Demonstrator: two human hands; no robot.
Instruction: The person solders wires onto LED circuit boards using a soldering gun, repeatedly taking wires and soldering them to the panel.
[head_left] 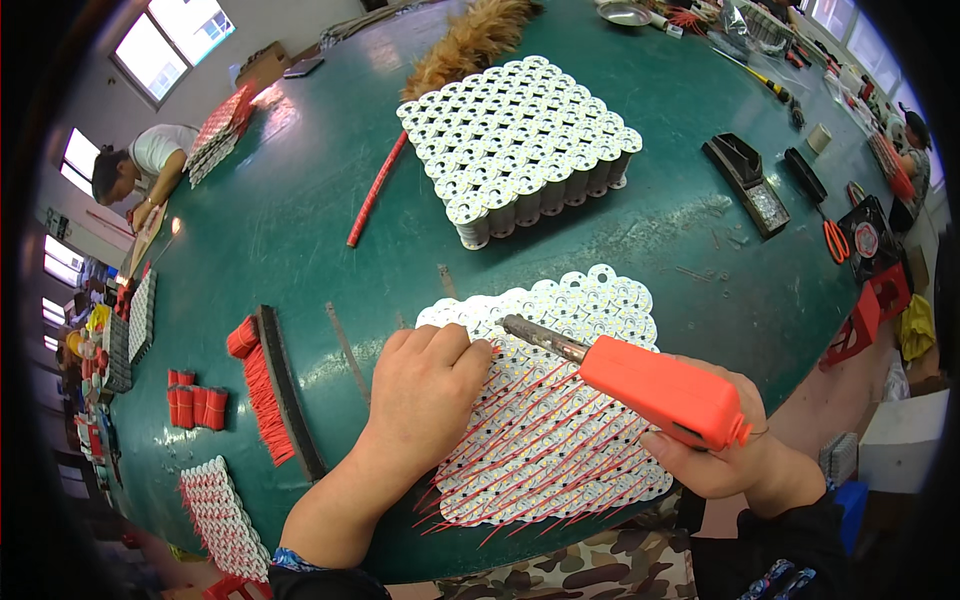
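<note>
Red soldering iron (pixel 660 392): gripped in the right hand (pixel 722 475), its dark tip (pixel 514 325) pointing left over the far part of the panel; whether it touched a pad could not be told.
Left hand (pixel 430 385): curled, knuckles up, at the panel's left side, near the tip; its fingertips were hidden, so whether they pinched anything could not be told.
White panel (pixel 600 305): lay on the green table (pixel 300 250) right before the person, a sheet of joined round boards.
Red wires (pixel 540 400): slanted in rows across its nearer part, loose ends past the near edge; the farthest rows looked bare.
Tip care: a sound joint probably wanted a brief, steady touch, the wire end kept still until the solder set.
Finger care: with skin that near a hot tip, holding farther back seemed wiser.
Wire supply: a red fringe of wires (pixel 265 400) lay along a dark bar (pixel 287 400), with red bundles (pixel 197 405) farther left.
Panel stack (pixel 520 140): stood beyond the work, well apart from the iron.
Right side: a black tray (pixel 748 185) and orange-handled scissors (pixel 836 240).
Far left: a co-worker (pixel 150 165) bent over the table's edge.
</note>
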